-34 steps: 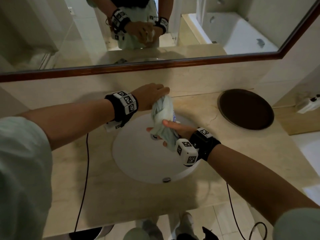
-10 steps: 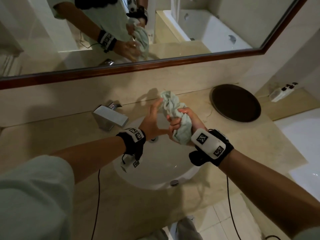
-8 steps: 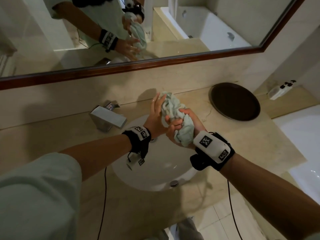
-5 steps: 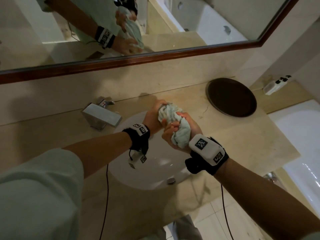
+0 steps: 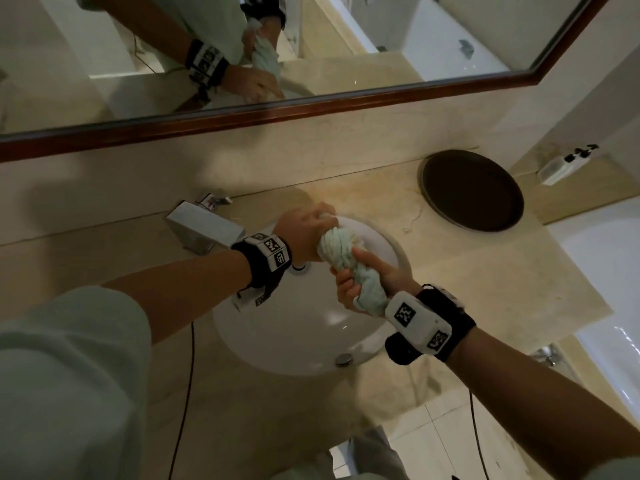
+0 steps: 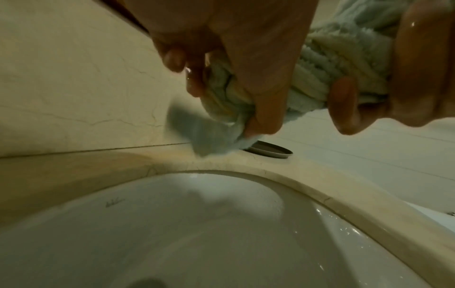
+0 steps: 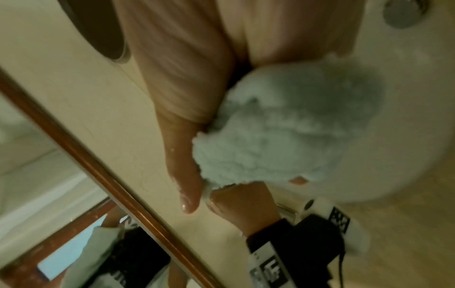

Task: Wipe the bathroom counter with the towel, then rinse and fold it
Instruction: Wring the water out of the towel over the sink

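Note:
A pale green towel (image 5: 343,252) is twisted into a tight roll above the white sink basin (image 5: 277,334). My left hand (image 5: 306,230) grips its far end, fingers curled round it, and a loose corner of the towel (image 6: 197,134) hangs below that grip. My right hand (image 5: 367,278) grips the near end, with the towel (image 7: 283,132) bunched in its palm. Both hands look wet. The beige marble counter (image 5: 485,278) surrounds the basin.
A chrome faucet (image 5: 204,226) stands at the basin's back left. A dark round tray (image 5: 472,190) lies on the counter at the back right, a white power strip (image 5: 564,164) beyond it. A wood-framed mirror (image 5: 311,109) runs along the wall. A white bathtub (image 5: 609,289) sits at the right.
My left hand, touching the towel with straight fingers a second ago, has closed round its far end. The towel has come down lower over the basin and is twisted tighter between both hands.

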Demonstrator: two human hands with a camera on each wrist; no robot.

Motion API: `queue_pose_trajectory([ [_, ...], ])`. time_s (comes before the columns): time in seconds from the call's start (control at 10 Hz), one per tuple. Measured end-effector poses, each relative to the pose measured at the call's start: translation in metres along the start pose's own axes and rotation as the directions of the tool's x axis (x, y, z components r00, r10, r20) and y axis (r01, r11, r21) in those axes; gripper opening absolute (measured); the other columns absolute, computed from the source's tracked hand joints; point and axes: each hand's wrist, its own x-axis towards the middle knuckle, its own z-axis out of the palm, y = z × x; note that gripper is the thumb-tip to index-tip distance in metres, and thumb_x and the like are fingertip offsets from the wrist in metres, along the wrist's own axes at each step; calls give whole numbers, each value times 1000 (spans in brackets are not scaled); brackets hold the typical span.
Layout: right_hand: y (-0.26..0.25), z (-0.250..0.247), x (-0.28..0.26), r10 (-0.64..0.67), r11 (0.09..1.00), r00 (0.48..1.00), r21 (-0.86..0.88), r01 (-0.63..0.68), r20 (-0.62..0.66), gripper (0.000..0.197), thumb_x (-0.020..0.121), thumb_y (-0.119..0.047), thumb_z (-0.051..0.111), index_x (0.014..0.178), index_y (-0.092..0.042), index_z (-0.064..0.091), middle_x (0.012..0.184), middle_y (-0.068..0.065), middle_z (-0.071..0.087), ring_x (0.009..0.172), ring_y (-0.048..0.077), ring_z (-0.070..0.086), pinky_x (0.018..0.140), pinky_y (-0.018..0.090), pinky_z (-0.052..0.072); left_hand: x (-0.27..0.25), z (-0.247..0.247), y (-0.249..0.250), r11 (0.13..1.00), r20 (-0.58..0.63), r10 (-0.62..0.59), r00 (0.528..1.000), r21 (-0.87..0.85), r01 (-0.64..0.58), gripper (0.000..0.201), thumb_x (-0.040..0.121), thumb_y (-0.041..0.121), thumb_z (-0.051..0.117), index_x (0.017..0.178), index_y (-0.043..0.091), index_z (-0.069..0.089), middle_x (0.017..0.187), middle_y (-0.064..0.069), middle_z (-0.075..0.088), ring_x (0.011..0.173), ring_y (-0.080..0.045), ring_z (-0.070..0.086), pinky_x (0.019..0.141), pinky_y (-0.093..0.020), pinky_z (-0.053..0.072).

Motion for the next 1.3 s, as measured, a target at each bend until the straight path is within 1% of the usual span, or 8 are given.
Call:
queue_pose_trajectory([
  [0.2,-4,-1,-9,-220,818,932,-575,15,-289,17,84,-22,67,85,-9,54,64,2,56,49,10,52,46,21,48,7,-3,4,996,251,-76,965,53,65,71,66,40,76,130,21,51,148,-1,40,130,-27,45,101,-42,43],
  [0.3,-7,-2,-9,-471,449,827,-890,-73,-306,34,78,-17,77,107,-16,59,84,1,60,76,15,57,64,27,49,12,-16,13,995,303,-83,949,-35,98,52,73,20,72,121,10,55,118,-11,61,103,-28,59,73,-29,41],
  [0.4,-15,-12,2,-664,-120,727,-934,-336,-176,81,66,-35,85,133,-8,48,125,6,56,115,24,55,96,35,45,16,-16,14,993,345,-88,934,-38,108,41,75,18,71,111,7,55,97,-15,64,87,-31,61,67,-28,35],
  [0.6,-20,-8,9,-741,-470,672,-726,-502,15,62,82,-27,69,133,-12,38,108,10,60,96,29,60,75,33,45,19,-13,21,959,542,-255,801,38,280,39,75,20,74,110,14,58,103,-6,67,95,-25,65,72,-30,46],
  [0.8,-35,-8,15,-624,-658,772,-617,-433,124,71,91,-39,54,148,-12,21,108,14,64,94,33,63,80,35,50,11,-4,21,860,647,-383,660,-10,510,23,78,14,71,101,18,65,91,0,62,80,-16,60,71,-28,52],
  [0.9,-44,-17,20,-619,-665,772,-619,-418,144,74,92,-41,54,150,-13,18,114,14,62,99,34,62,81,36,48,11,-6,26,824,709,-370,600,-48,564,27,60,12,83,72,18,59,70,1,59,70,-17,58,60,-27,47],
  [1.2,-54,-14,15,-685,-250,721,-897,-365,-103,38,68,-26,80,98,-15,60,98,10,64,94,29,63,74,30,50,7,-17,19,430,651,-335,682,-538,725,27,77,-5,69,79,14,50,61,-2,53,52,-17,47,48,-25,41],
  [1.3,-42,-15,5,-486,414,847,-910,6,-215,28,80,0,71,103,-15,63,107,17,66,101,35,64,85,50,55,4,-31,23,171,663,-205,720,-700,693,27,84,-18,55,95,7,56,56,6,64,46,-5,60,46,-18,49],
])
